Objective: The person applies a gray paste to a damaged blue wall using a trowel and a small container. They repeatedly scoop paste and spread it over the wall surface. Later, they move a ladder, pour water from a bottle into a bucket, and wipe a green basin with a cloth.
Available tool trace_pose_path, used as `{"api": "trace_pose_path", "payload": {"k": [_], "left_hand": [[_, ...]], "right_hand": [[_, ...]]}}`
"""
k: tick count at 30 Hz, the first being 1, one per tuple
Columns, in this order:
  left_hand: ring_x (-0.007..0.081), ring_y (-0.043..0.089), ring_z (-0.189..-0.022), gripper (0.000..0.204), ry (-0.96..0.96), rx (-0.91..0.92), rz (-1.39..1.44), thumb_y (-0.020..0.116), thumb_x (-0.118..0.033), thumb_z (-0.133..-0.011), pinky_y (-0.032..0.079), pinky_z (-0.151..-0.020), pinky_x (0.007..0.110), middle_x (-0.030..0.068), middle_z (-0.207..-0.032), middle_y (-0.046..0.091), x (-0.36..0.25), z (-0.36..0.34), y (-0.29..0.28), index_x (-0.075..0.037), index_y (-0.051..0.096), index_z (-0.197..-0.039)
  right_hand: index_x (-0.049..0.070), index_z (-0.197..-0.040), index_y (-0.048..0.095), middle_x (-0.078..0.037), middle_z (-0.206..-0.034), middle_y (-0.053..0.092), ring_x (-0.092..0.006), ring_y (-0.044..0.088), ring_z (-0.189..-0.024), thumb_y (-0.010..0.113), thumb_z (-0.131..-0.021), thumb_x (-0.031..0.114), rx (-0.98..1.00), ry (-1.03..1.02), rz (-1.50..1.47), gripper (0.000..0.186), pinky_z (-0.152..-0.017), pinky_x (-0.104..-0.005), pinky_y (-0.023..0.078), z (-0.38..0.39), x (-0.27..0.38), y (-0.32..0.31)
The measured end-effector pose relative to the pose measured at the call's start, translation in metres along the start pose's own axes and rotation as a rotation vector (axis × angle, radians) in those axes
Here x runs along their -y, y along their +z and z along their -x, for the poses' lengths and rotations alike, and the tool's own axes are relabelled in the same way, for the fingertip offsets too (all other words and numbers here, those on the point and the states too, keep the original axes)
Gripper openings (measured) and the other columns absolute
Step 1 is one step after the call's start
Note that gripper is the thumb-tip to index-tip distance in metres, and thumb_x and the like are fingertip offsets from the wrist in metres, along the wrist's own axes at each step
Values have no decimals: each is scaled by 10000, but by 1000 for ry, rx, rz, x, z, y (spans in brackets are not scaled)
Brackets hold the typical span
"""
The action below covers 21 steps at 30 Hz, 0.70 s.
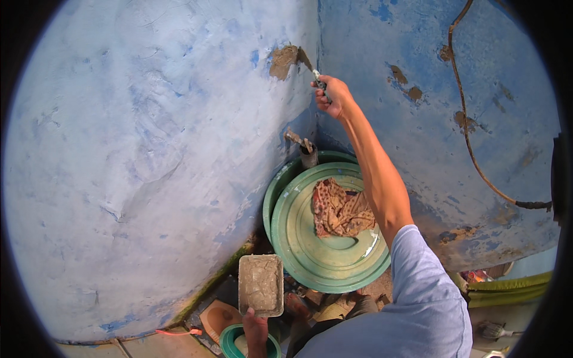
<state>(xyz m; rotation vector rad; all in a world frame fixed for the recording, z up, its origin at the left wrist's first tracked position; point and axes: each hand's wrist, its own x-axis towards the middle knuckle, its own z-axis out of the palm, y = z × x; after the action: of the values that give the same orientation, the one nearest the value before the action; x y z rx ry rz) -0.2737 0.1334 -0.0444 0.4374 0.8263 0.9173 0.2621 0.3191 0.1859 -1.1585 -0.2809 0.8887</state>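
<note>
With my right arm stretched up, my right hand grips the handle of a trowel with a narrow blade. The blade rests against the left wall near the corner, at the right edge of a wet brown mortar patch. Low in front of my body, my left hand holds the near edge of a shallow rectangular tray. Grey-brown mortar covers the bottom of the tray. My left fingers are partly hidden under it.
Below the corner stands a large green tub with a round lid, a crumpled patterned cloth on top. A grey pipe rises behind it. A brown cable hangs on the right wall. A green basin sits by my feet.
</note>
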Motion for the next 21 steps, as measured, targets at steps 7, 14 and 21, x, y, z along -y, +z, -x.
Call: {"api": "trace_pose_path", "payload": {"k": [7,14,21], "left_hand": [[278,460,-1281,565,-6,48,-6,549,-192,-919,369,-1080,472,126,-1407,451,0,-3,5,-59,328,-1422],[297,450,-1279,553,-20,-14,-13,488,-146,-900,370,-1064,488,147,-1396,435,-8,-3,18,-1,316,-1405],[280,466,-1174,461,14,-26,-538,483,-180,-933,395,-990,453,133,-1309,465,-1,-4,-21,24,364,-1329]], "right_hand": [[59,-914,533,28,-596,410,-73,307,-459,418,-965,258,147,132,-49,235,-411,-236,227,25,-23,-7],[60,-895,517,15,-593,407,-83,321,-446,413,-969,246,58,-49,-136,225,-408,-242,240,17,-6,13],[65,-960,456,-11,-609,413,-90,354,-459,408,-981,267,-75,-319,-232,209,-393,-248,267,-2,-78,76]]}}
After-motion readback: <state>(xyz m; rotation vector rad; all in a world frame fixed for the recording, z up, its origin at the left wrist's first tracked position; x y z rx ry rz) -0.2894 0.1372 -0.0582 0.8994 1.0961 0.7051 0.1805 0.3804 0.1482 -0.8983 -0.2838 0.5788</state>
